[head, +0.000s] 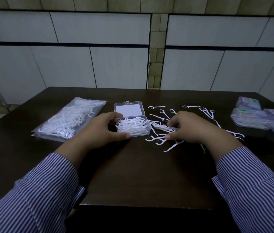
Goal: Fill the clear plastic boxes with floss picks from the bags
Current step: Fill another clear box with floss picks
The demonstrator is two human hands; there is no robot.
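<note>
Now the left hand (99,130) grips the open clear box (132,126), half full of picks. The right hand (187,127) pinches a bundle of floss picks (164,128) from the loose pile, hiding several. Boxes (264,117) at right are cut off.

A dark wooden table (141,174) fills the lower half of the view, its far edge running across toward twelve o'clock. Behind it stands a wall of large pale panels (99,29) split by dark horizontal lines. At twelve o'clock a narrow strip of what looks like small beige tiles (156,52) runs vertically between the panels.
</note>
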